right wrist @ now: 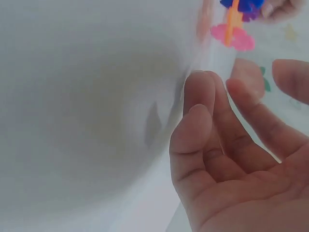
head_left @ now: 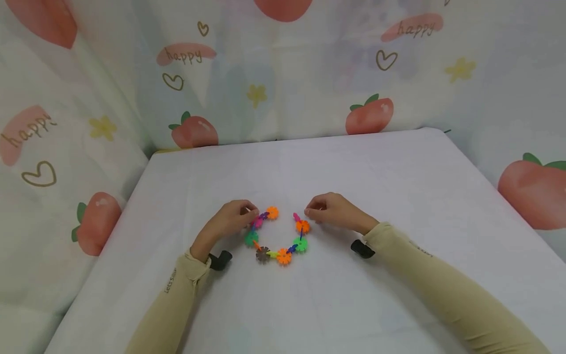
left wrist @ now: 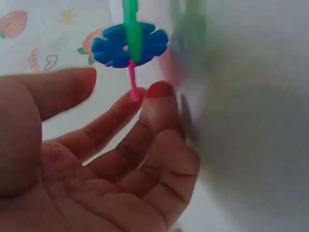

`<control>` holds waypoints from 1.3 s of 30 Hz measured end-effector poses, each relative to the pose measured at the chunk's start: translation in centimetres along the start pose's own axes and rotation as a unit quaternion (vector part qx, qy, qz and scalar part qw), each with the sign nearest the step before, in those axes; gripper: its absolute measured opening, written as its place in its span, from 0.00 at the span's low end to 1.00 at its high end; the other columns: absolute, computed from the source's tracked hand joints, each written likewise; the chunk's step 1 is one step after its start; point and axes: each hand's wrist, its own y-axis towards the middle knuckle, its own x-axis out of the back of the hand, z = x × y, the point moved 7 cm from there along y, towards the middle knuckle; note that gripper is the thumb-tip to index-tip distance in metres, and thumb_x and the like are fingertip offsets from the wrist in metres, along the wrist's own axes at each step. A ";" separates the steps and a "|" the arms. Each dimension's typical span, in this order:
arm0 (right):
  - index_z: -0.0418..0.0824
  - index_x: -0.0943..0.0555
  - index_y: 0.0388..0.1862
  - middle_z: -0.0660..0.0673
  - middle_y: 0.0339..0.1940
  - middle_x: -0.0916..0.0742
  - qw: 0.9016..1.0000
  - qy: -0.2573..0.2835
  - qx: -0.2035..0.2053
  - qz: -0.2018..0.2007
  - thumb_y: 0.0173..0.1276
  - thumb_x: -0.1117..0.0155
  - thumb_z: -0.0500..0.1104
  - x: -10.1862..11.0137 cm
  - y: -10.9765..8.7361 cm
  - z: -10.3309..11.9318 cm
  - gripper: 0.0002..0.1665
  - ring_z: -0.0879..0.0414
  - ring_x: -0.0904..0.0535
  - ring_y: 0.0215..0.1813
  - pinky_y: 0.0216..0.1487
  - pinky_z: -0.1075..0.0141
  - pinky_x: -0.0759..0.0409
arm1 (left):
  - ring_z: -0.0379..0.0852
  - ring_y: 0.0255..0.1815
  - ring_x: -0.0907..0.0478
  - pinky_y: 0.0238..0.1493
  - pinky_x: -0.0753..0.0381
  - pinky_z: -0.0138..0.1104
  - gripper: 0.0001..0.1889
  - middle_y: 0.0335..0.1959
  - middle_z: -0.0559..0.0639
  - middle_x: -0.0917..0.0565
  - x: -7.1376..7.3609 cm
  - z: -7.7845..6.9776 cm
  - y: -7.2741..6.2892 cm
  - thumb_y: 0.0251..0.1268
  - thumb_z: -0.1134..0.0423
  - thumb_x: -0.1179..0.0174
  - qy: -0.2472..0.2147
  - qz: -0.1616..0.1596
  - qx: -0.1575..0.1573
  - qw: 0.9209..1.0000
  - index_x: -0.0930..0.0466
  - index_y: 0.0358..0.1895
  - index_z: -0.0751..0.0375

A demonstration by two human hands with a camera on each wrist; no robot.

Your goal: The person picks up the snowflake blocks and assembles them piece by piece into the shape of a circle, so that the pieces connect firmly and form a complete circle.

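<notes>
A chain of notched plastic snowflake discs (head_left: 284,256) in several colours lies in a ring, with a gap at its far side between an orange disc (head_left: 272,212) and a pink disc (head_left: 296,217). At the chain's left side is my left hand (head_left: 233,216). In the left wrist view its thumb stands apart from the loosely bent fingers (left wrist: 159,104), and a blue disc (left wrist: 108,46) shows just beyond them. My right hand (head_left: 338,212) is beside the right end, fingertips near the pink disc. The right wrist view shows its thumb and fingers (right wrist: 199,94) apart, with nothing between them.
The white-covered table (head_left: 376,167) carries the chain near its middle. A printed curtain (head_left: 309,73) with peaches and hearts hangs behind and at the sides. A black wrist device (head_left: 220,260) shows at the left wrist, another black device (head_left: 362,249) at the right.
</notes>
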 end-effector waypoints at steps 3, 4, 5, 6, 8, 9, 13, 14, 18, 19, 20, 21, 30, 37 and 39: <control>0.41 0.11 0.48 0.50 0.40 0.11 1.000 -0.012 0.012 0.002 0.77 0.33 0.49 -0.9 0.3 0.7 0.13 0.53 0.18 0.42 0.46 0.59 0.20 | 0.49 0.42 0.20 0.44 0.19 0.41 0.21 0.46 0.54 0.16 -0.5 -0.8 0.7 0.80 0.54 0.36 0.048 0.029 -0.016 0.998 0.20 0.65 0.64; 0.41 0.10 0.46 0.51 0.39 0.11 1.000 -0.017 0.019 0.002 0.76 0.32 0.49 -1.3 0.5 1.0 0.13 0.53 0.19 0.41 0.45 0.59 0.20 | 0.49 0.42 0.21 0.44 0.19 0.40 0.23 0.46 0.54 0.17 -0.8 -1.1 1.0 0.78 0.54 0.34 0.065 0.038 -0.024 0.997 0.21 0.67 0.65; 0.41 0.10 0.45 0.51 0.37 0.12 0.999 -0.021 0.024 0.000 0.76 0.30 0.49 -1.5 0.7 1.2 0.12 0.53 0.20 0.40 0.44 0.59 0.20 | 0.49 0.42 0.22 0.44 0.20 0.40 0.25 0.45 0.54 0.17 -1.0 -1.4 1.3 0.77 0.54 0.33 0.085 0.048 -0.030 0.995 0.23 0.68 0.65; 0.41 0.10 0.43 0.51 0.35 0.12 0.999 -0.024 0.030 -0.001 0.75 0.29 0.48 -1.8 0.9 1.4 0.11 0.54 0.20 0.38 0.42 0.60 0.21 | 0.49 0.42 0.23 0.44 0.20 0.39 0.26 0.45 0.54 0.18 -1.3 -1.7 1.6 0.76 0.55 0.32 0.102 0.056 -0.033 0.993 0.24 0.69 0.65; 0.40 0.11 0.40 0.52 0.32 0.12 0.999 -0.023 0.043 0.000 0.74 0.29 0.44 -2.4 1.3 1.9 0.08 0.55 0.20 0.35 0.40 0.60 0.21 | 0.49 0.42 0.24 0.45 0.20 0.38 0.27 0.44 0.53 0.19 -1.8 -2.2 2.0 0.76 0.56 0.31 0.135 0.065 -0.040 0.988 0.24 0.70 0.64; 0.39 0.11 0.39 0.51 0.30 0.13 0.998 -0.021 0.051 0.000 0.73 0.29 0.43 -2.7 1.6 2.1 0.07 0.55 0.20 0.33 0.39 0.61 0.21 | 0.49 0.43 0.24 0.45 0.21 0.38 0.26 0.43 0.53 0.19 -1.9 -2.4 2.2 0.76 0.57 0.31 0.146 0.066 -0.043 0.986 0.24 0.70 0.64; 0.38 0.11 0.38 0.51 0.28 0.13 0.998 -0.017 0.068 -0.004 0.72 0.30 0.37 -3.5 2.1 2.7 0.04 0.56 0.20 0.30 0.38 0.62 0.20 | 0.48 0.42 0.25 0.45 0.22 0.37 0.19 0.42 0.51 0.20 -2.5 -3.0 2.4 0.77 0.61 0.32 0.180 0.061 -0.057 0.980 0.20 0.65 0.62; 0.38 0.11 0.38 0.51 0.28 0.13 0.997 -0.018 0.072 -0.008 0.72 0.30 0.37 -3.6 2.2 2.9 0.03 0.56 0.20 0.30 0.38 0.62 0.20 | 0.48 0.42 0.25 0.44 0.22 0.37 0.18 0.41 0.51 0.19 -2.6 -3.2 2.4 0.77 0.62 0.32 0.178 0.060 -0.061 0.980 0.20 0.64 0.62; 0.38 0.11 0.38 0.51 0.29 0.14 0.996 -0.025 0.086 -0.019 0.71 0.31 0.35 -3.8 2.6 3.5 0.03 0.57 0.21 0.31 0.37 0.63 0.20 | 0.48 0.41 0.25 0.43 0.23 0.37 0.18 0.39 0.50 0.19 -2.7 -3.5 2.3 0.76 0.62 0.31 0.171 0.053 -0.077 0.981 0.19 0.63 0.61; 0.38 0.11 0.37 0.51 0.29 0.14 0.995 -0.025 0.092 -0.021 0.71 0.31 0.35 -3.9 2.6 3.6 0.03 0.57 0.21 0.31 0.37 0.63 0.20 | 0.48 0.41 0.25 0.43 0.23 0.37 0.18 0.39 0.50 0.19 -2.7 -3.5 2.2 0.76 0.62 0.31 0.166 0.053 -0.080 0.981 0.19 0.64 0.61; 0.38 0.11 0.37 0.51 0.28 0.14 0.995 -0.024 0.099 -0.022 0.71 0.31 0.35 -3.9 2.7 3.7 0.03 0.57 0.22 0.30 0.36 0.63 0.20 | 0.48 0.41 0.25 0.43 0.23 0.37 0.19 0.39 0.50 0.19 -2.8 -3.5 2.2 0.76 0.62 0.31 0.161 0.053 -0.083 0.982 0.19 0.64 0.61; 0.38 0.11 0.37 0.51 0.28 0.14 0.994 -0.024 0.103 -0.024 0.71 0.31 0.34 -4.0 2.8 3.8 0.03 0.57 0.22 0.29 0.36 0.63 0.21 | 0.48 0.41 0.25 0.43 0.23 0.37 0.19 0.39 0.49 0.19 -2.8 -3.5 2.3 0.76 0.62 0.31 0.159 0.052 -0.087 0.982 0.19 0.64 0.62; 0.38 0.12 0.33 0.52 0.27 0.14 0.991 -0.036 0.122 -0.041 0.69 0.28 0.32 -4.3 2.8 4.4 0.04 0.58 0.23 0.29 0.35 0.65 0.22 | 0.47 0.43 0.23 0.49 0.20 0.39 0.19 0.45 0.51 0.15 -3.0 -3.6 2.2 0.75 0.66 0.31 0.147 0.047 -0.130 0.979 0.18 0.65 0.65; 0.36 0.13 0.30 0.51 0.26 0.15 0.987 -0.052 0.143 -0.056 0.68 0.27 0.30 -4.4 2.7 4.8 0.06 0.59 0.25 0.27 0.33 0.65 0.24 | 0.47 0.45 0.22 0.54 0.20 0.41 0.18 0.50 0.53 0.12 -3.2 -4.1 2.0 0.73 0.68 0.30 0.147 0.036 -0.167 0.974 0.16 0.63 0.67; 0.37 0.13 0.30 0.51 0.25 0.15 0.987 -0.053 0.141 -0.057 0.68 0.27 0.30 -4.5 2.7 4.8 0.07 0.58 0.25 0.27 0.33 0.65 0.24 | 0.48 0.45 0.22 0.54 0.20 0.42 0.18 0.51 0.54 0.12 -3.4 -4.1 2.0 0.73 0.69 0.30 0.147 0.037 -0.167 0.974 0.16 0.63 0.68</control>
